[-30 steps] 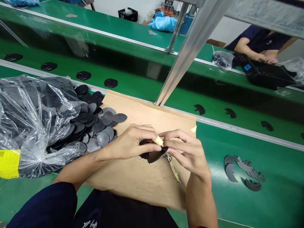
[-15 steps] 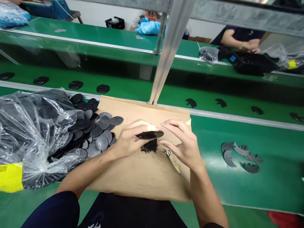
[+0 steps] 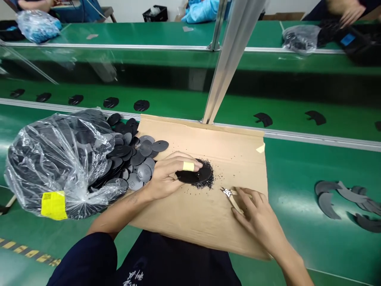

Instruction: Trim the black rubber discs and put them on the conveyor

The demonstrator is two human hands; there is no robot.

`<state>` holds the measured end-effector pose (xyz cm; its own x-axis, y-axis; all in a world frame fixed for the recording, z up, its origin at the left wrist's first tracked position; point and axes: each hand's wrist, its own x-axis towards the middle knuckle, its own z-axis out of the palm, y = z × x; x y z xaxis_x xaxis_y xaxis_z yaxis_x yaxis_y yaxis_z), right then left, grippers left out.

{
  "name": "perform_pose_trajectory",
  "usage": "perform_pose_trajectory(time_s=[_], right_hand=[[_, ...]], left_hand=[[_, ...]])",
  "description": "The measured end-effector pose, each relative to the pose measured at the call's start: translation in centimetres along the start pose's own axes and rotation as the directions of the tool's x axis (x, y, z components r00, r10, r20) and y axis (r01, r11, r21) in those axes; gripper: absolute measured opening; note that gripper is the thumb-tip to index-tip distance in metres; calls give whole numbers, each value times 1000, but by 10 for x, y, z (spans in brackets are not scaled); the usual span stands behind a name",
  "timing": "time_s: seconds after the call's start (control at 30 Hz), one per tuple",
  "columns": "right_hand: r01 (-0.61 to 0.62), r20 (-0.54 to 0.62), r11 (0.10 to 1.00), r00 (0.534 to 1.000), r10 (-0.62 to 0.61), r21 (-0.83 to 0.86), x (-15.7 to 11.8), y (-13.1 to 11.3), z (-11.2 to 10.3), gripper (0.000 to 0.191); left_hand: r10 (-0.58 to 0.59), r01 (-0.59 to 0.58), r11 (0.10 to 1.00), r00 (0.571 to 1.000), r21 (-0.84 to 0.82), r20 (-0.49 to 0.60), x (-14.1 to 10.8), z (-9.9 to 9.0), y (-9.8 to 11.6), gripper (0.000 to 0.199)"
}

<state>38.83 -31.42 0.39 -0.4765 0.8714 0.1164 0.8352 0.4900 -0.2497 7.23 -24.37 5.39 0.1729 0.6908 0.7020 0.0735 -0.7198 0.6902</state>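
Observation:
My left hand [image 3: 166,174] is closed on a black oval plastic disc [image 3: 196,174], with thumb and fingers at its left part. Yellow tape wraps one finger. Directly under the disc lies a heap of tiny black bits [image 3: 208,180] on brown cardboard [image 3: 184,218]. My right hand [image 3: 258,214] has its thumb and fingers around the cream handles of small nippers [image 3: 233,200], just above the cardboard. The nippers' metal jaws point toward the heap. Left of my left hand is a pile of similar black discs [image 3: 139,159].
A clear plastic bag of black discs [image 3: 59,159] fills the left side. Curved grey pieces [image 3: 342,194] lie at right. Behind, black parts [image 3: 110,102] rest in a row on a green surface. A metal post [image 3: 229,63] rises beyond the cardboard. Another person's hand [image 3: 353,14] shows at upper right.
My right hand has left the area beside the disc and come down onto the nippers' handles. The left hand has tilted the disc flatter over the heap. My view has shifted.

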Motion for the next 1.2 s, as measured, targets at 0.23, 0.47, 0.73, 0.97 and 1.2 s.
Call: perform_pose_trajectory(time_s=[0.23,0.47,0.73,0.97,1.2], right_hand=[[26,-76,999,997,-24,35,4,-2,0,39],[24,-181,989,983,3,147,14,-9,-8,33],[108,-280,974,959,-50,197,41,-22,-27,38],[260,-284,941,939,-194,215,72,-41,-33,35],[300,-261,924,936,-236,239,80,-43,-33,36]], left_hand=[[99,-102,985,995,138,27,2,-1,6,11],[169,-178,954,984,243,55,3,-2,10,10],[-82,66,992,985,107,152,-8,1,1,21],[-267,269,963,951,9,156,-27,12,-9,20],[-256,261,965,950,-7,180,-27,9,-10,21]])
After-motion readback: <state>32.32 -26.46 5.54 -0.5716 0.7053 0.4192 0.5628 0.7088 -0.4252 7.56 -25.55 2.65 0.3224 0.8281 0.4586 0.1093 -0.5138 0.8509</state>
